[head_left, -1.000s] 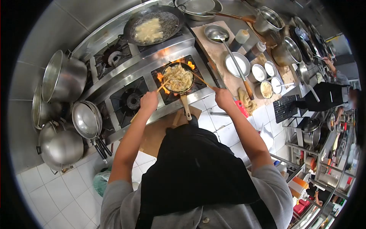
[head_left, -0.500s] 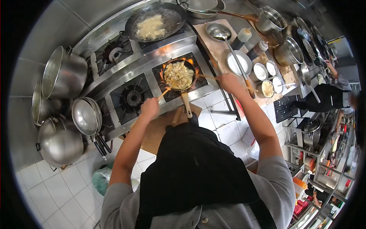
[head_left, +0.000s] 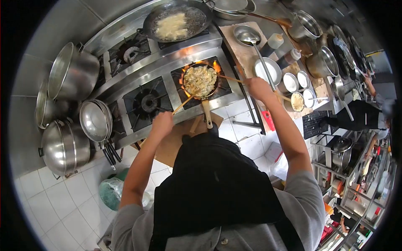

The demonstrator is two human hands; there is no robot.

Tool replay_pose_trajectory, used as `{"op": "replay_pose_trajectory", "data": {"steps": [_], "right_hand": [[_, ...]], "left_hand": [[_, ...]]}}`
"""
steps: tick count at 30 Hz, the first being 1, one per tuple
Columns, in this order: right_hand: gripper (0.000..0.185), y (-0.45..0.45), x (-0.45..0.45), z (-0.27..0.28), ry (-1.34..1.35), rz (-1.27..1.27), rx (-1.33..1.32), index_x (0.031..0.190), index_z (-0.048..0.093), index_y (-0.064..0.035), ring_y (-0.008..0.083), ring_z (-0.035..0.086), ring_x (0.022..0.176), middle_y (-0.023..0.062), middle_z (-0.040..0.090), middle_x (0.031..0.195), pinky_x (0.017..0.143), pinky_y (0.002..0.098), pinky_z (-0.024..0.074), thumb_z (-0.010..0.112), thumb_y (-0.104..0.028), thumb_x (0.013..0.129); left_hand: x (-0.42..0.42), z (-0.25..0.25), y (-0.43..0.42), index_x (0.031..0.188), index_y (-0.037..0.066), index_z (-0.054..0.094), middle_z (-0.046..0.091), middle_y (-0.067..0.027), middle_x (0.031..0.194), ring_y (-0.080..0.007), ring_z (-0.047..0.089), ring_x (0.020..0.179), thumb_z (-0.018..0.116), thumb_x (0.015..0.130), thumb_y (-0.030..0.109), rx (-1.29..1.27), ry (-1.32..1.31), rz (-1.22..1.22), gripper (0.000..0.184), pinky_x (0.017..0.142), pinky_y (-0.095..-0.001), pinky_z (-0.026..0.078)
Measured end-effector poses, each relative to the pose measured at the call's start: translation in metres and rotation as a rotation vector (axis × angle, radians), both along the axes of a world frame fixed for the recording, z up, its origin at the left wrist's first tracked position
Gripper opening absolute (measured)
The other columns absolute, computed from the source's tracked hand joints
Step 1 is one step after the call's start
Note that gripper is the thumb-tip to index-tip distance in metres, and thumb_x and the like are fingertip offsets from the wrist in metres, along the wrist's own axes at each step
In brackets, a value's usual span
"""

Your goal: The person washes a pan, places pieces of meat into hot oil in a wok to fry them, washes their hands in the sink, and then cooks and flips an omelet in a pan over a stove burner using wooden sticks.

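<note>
A small frying pan (head_left: 207, 112) with a light wooden handle sits over a lit burner, flames rising around its rim. Chopped, yellowish-brown food (head_left: 200, 81) fills it. My left hand (head_left: 162, 124) is closed around a thin wooden stick (head_left: 183, 104), whose far end meets the near left rim of the pan. On the other side, my right hand (head_left: 257, 88) grips a second wooden stick (head_left: 229, 78); its tip reaches the pan's right edge, and its back end sticks out behind the hand. Neither hand touches the pan handle.
A large wok (head_left: 140, 31) with pale food in bubbling liquid stands on the back burner. Left are big pots (head_left: 77, 77) and stacked pans (head_left: 94, 121). On the right, a ladle (head_left: 264, 67), squeeze bottles (head_left: 274, 41) and bowls (head_left: 268, 71) crowd a board. A co-worker (head_left: 360, 115) stands far right.
The food in the pan looks more broken up and spread out. Flames around the pan have grown. Both hands keep their sticks at the pan, and the view has shifted slightly.
</note>
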State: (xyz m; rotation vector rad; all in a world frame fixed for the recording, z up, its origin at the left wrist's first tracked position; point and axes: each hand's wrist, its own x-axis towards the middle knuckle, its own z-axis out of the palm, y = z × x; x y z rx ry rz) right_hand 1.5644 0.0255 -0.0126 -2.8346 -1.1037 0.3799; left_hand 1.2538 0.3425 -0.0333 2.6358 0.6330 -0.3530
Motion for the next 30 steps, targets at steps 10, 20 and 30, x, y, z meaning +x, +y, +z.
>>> {"op": "replay_pose_trajectory", "data": {"steps": [10,20,30], "right_hand": [[0.037,0.006,-0.027,-0.035,0.083,-0.032,0.038,0.119,0.073,-0.0182,0.0362,0.072,0.091,0.0208,0.073,0.093,0.082,0.0491,0.0573,0.052,-0.011,0.089],[0.038,0.006,-0.046,-0.043,0.117,-0.074,0.079,0.121,0.072,-0.0176,0.0405,0.07,0.089,0.0243,0.071,0.094,0.081,0.0513,0.056,0.051,-0.012,0.09],[0.031,0.064,-0.065,-0.065,0.082,0.018,0.259,0.114,0.074,-0.0117,0.042,0.068,0.082,0.0231,0.07,0.085,0.078,0.0519,0.0549,0.057,-0.013,0.089]], "left_hand": [[0.002,0.006,0.005,0.095,0.002,0.07,0.07,-0.0262,0.094,-0.0451,0.069,0.09,0.052,0.095,0.02,0.07,0.021,0.059,0.025,0.078,-0.057,0.054],[0.0,-0.017,0.021,0.101,0.002,0.07,0.071,-0.0255,0.088,-0.0448,0.07,0.083,0.051,0.097,0.022,0.117,-0.026,0.074,0.027,0.075,-0.056,0.056],[-0.004,-0.016,0.019,0.095,0.001,0.068,0.07,-0.0244,0.087,-0.045,0.07,0.082,0.05,0.095,0.017,0.189,-0.025,0.099,0.024,0.073,-0.0559,0.056]]}}
